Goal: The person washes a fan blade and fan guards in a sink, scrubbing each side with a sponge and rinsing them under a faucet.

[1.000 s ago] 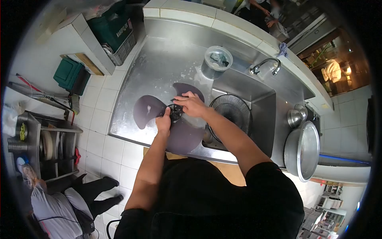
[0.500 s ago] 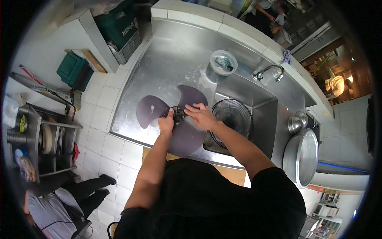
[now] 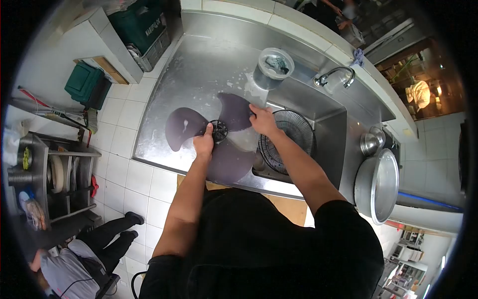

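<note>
A purple three-bladed fan blade (image 3: 231,162) lies on the wet steel counter (image 3: 186,65), its round black hub towards the middle. My left hand (image 3: 203,143) grips the fan blade beside the hub, thumb on top. At the right edge of the upper blade, my right hand (image 3: 262,120) is closed on the rim with its fingers together. Just right of that hand, a round black fan grille (image 3: 287,142) rests in the sink basin. A clear tub (image 3: 273,69) with water and a bluish cloth stands behind the basin.
A faucet (image 3: 334,79) rises behind the sink. Metal bowls (image 3: 369,151) and a large metal basin (image 3: 377,193) are at the right. A person (image 3: 72,266) is at the lower left, near a steel shelf (image 3: 69,182).
My right hand has moved from near the hub out to the upper blade's right edge. My left hand stays beside the hub. The view has shifted slightly.
</note>
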Available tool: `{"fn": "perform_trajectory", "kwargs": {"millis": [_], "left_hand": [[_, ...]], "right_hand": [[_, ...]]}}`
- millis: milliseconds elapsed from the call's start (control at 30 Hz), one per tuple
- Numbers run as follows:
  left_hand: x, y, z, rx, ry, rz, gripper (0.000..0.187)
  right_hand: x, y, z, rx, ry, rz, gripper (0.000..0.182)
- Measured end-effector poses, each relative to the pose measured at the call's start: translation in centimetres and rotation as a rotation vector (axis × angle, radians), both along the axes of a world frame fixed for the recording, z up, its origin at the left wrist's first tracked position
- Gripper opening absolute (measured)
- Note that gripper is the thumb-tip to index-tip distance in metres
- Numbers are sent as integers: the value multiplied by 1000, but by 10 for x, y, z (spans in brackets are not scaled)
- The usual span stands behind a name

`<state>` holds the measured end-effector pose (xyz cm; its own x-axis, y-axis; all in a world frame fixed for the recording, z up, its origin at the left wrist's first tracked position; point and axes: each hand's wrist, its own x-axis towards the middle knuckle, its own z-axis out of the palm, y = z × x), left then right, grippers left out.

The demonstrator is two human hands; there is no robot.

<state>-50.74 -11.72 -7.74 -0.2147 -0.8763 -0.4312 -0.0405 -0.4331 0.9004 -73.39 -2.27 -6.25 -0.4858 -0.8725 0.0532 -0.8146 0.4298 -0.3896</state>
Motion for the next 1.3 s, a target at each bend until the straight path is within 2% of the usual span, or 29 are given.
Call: {"fn": "perform_trajectory", "kwargs": {"millis": [33, 100, 167, 200, 233, 267, 367, 467, 500, 533, 633, 667, 733, 767, 867, 933, 1000, 1067, 1133, 1200, 1300], "left_hand": [[-2, 0, -1, 0, 7, 14, 49], [-4, 2, -4, 11, 7, 27, 50], [-4, 4, -4, -7, -104, 49, 57], [-3, 5, -5, -2, -110, 46, 57], [-2, 5, -6, -65, -265, 1, 63], [-2, 6, -7, -128, -418, -47, 71], [-5, 7, 8, -36, -377, 13, 81], [-4, 7, -11, -71, -319, 33, 83], [-4, 6, -21, -105, -317, 52, 84], [-5, 4, -21, -106, -317, 41, 84], [-7, 9, -22, -141, -326, 89, 87], [-6, 10, -21, -132, -326, 88, 87], [-5, 5, -29, -104, -434, 41, 89], [-7, 5, -32, -163, -424, 75, 89], [-9, 9, -21, -160, -336, 140, 88], [-4, 10, -26, -147, -362, 129, 87], [-12, 5, -21, -154, -366, 116, 86], [-12, 11, -15, -251, -219, 187, 84], [-10, 12, -17, -182, -234, 180, 83], [-9, 11, -18, -134, -239, 161, 81], [-10, 5, -18, -270, -288, 154, 81]], "right_hand": [[8, -2, 17, 10, -252, 10, 50], [52, 17, 36, -120, -236, 175, 47], [109, 56, 28, -154, -97, 337, 47], [133, 77, 25, -105, -63, 479, 49], [147, 90, 26, -58, -27, 618, 51], [147, 92, 25, -54, -32, 611, 51], [143, 98, 20, -83, -12, 541, 56], [130, 106, 0, -242, 72, 255, 56], [128, 119, 7, -184, 85, 439, 56], [118, 128, -2, -182, 85, 428, 56], [93, 129, -14, -258, 142, 11, 53], [103, 132, -17, -249, 143, 12, 53], [127, 143, -17, -187, 213, 401, 55], [123, 140, -17, -189, 219, 400, 55], [112, 132, -19, -213, 100, 33, 58], [116, 134, -19, -214, 108, 11, 58], [119, 134, -12, -185, 139, 342, 57], [99, 125, -5, -99, 179, 326, 54], [83, 114, -2, -94, 127, 57, 54], [94, 122, -1, -29, 225, 113, 57], [109, 134, -8, 184, 277, 118, 58]]}}
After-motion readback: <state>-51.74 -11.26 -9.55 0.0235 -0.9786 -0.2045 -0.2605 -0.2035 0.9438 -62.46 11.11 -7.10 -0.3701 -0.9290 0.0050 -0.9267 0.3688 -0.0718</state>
